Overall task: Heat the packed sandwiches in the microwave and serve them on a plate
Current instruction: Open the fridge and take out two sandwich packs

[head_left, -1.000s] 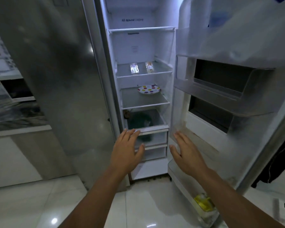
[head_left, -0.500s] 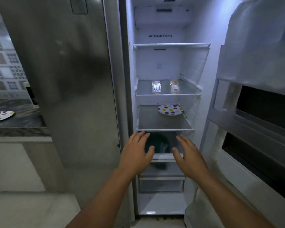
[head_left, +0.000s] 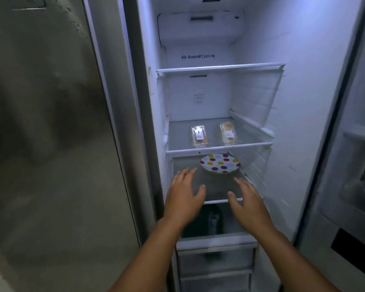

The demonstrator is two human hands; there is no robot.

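Observation:
Two packed sandwiches in clear wrap lie side by side on a glass shelf of the open fridge: the left sandwich (head_left: 199, 136) and the right sandwich (head_left: 228, 133), each with a white label. One shelf lower sits a white plate with coloured dots (head_left: 219, 162). My left hand (head_left: 183, 197) and my right hand (head_left: 248, 202) hover in front of the plate's shelf, palms down, fingers spread, holding nothing. Both hands are below the sandwiches and touch neither the plate nor the packs.
The closed steel door (head_left: 51, 123) of the other compartment fills the left. The open fridge door with bins (head_left: 354, 186) stands at the right. A dark green item (head_left: 204, 222) sits in the drawer below my hands. The top shelf (head_left: 219, 68) holds nothing.
The view has risen and closed in on the fridge interior. Both hands have lifted from the drawer level up to the plate's shelf and drawn closer together.

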